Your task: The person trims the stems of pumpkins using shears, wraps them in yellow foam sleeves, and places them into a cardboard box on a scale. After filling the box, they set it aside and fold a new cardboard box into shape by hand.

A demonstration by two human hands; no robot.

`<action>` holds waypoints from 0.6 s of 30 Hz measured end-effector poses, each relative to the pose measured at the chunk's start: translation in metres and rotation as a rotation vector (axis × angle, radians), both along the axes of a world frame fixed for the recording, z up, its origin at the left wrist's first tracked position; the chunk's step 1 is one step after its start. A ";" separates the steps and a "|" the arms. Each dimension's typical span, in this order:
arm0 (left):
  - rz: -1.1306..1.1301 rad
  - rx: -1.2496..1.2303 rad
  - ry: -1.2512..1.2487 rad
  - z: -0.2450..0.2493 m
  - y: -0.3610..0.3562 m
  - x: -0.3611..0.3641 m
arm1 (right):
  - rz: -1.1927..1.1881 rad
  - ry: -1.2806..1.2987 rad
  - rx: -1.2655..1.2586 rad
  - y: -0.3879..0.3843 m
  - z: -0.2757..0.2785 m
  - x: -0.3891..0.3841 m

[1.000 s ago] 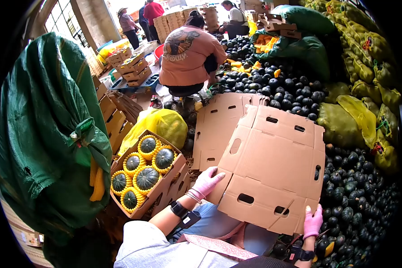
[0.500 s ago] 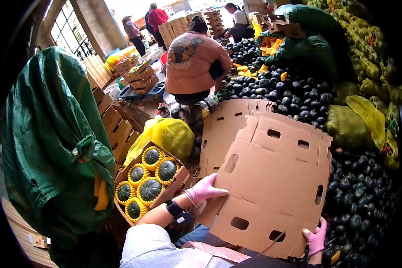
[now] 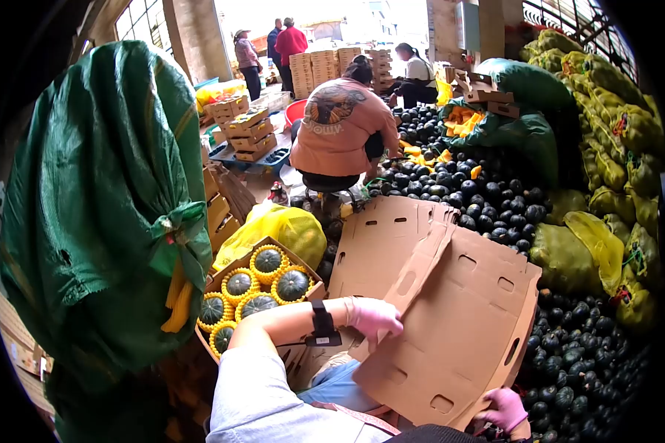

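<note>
A flat cardboard box blank (image 3: 465, 317) with cut hand-holes is tilted up in front of me. Its left side flap (image 3: 414, 277) stands bent upward along a crease. My left hand (image 3: 374, 319), in a pink glove, is closed on the blank's left edge, the fingertips partly hidden. At the lower right corner my right hand (image 3: 506, 410), also gloved in pink, grips the edge between thumb and fingers. Behind it lean more flat cardboard blanks (image 3: 369, 240). Left of my left arm sits an open carton (image 3: 314, 292) of dark green squashes (image 3: 292, 285) in yellow foam nets.
Dark squashes (image 3: 569, 354) are heaped along the right, below stacked green net sacks (image 3: 621, 133). A large green sack (image 3: 103, 221) stands at left, near a yellow net bag (image 3: 284, 232). A person (image 3: 340, 133) sits ahead; several others are farther back.
The blank has turned and tipped, and its left flap is now folded up. My left hand has moved right along with its edge; my right hand is slightly lower. The view has lifted.
</note>
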State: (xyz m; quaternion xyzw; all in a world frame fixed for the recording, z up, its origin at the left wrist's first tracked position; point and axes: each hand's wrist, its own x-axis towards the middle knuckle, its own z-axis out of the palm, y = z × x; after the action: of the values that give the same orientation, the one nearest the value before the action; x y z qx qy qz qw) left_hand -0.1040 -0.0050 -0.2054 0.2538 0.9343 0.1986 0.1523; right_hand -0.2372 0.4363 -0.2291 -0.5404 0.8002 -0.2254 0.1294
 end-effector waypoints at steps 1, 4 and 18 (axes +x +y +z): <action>0.031 0.176 0.072 0.002 -0.010 0.002 | -0.213 -0.175 -0.098 0.010 0.004 0.001; 0.298 0.885 0.159 0.030 -0.003 0.026 | -0.472 -0.545 -0.838 0.038 -0.032 -0.023; 0.353 0.311 0.323 -0.034 0.076 0.176 | -0.061 -0.094 -0.235 0.033 -0.002 0.115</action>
State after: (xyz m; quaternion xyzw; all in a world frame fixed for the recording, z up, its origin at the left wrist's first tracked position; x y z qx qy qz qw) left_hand 0.0722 0.0714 -0.2392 0.1358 0.9346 0.3198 -0.0760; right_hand -0.1221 0.4696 -0.2306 -0.5161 0.7774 -0.3464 0.0959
